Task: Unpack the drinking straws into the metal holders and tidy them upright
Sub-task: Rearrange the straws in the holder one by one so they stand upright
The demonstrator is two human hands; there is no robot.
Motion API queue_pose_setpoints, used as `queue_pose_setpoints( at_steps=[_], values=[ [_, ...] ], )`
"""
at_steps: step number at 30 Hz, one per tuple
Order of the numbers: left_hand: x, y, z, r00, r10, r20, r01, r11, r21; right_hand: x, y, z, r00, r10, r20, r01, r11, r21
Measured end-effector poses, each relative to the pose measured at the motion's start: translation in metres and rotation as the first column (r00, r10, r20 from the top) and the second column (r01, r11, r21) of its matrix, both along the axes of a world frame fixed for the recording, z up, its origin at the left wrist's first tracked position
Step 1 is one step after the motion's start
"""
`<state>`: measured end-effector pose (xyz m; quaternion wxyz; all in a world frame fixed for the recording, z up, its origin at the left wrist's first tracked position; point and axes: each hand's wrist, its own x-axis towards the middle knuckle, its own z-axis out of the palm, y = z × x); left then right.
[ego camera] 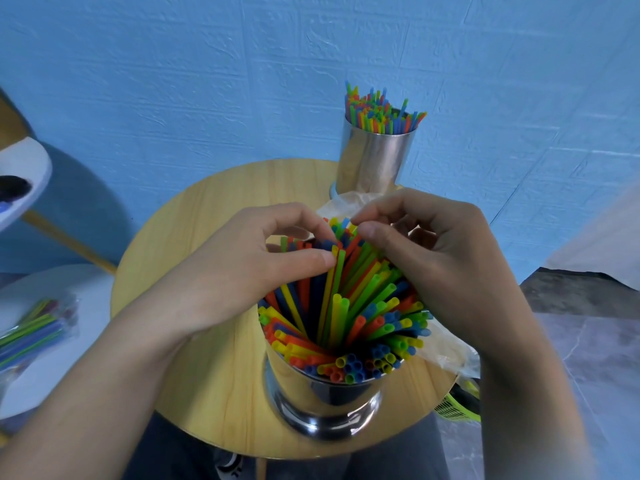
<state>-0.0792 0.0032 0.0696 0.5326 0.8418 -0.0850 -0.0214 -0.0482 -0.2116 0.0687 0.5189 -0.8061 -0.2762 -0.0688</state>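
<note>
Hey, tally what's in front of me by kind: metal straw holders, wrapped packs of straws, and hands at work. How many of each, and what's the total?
Metal holders: 2, near holder and far holder
Wrapped straw pack: 1
Hands: 2, left hand and right hand, both pinching the straws in the near holder
Total: 5

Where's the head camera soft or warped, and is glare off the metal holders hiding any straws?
Head view: centre sharp on the straws, left hand and right hand; edges smear the forearms and the bagged straws at left; wall lines bow; the far holder gleams, hiding no straws.
</note>
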Motion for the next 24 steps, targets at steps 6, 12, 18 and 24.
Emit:
queue_pose_setpoints(
  at_steps=[6, 12, 18, 24],
  values=[
    [-0.001, -0.001, 0.001, 0.999, -0.035, -0.004, 0.035, 0.999, -0.009, 0.000, 0.000, -0.002, 1.000, 0.004, 0.011, -0.004, 1.000, -0.002],
    [0.000, -0.001, 0.004, 1.000, -0.018, 0.015, 0.019, 0.997, -0.068, -0.001, -0.001, 0.000, 1.000, 0.013, 0.001, -0.013, 1.000, -0.007],
    [0.002, -0.001, 0.003, 0.996, -0.050, 0.072, 0.051, 0.999, -0.014, 0.000, -0.001, -0.001, 1.000, 0.012, 0.008, -0.012, 0.999, -0.034],
    [0.007, -0.002, 0.012, 0.983, -0.008, 0.181, 0.030, 0.993, -0.118, -0.001, 0.001, 0.001, 0.999, -0.012, 0.039, 0.014, 0.998, -0.055]
  ],
)
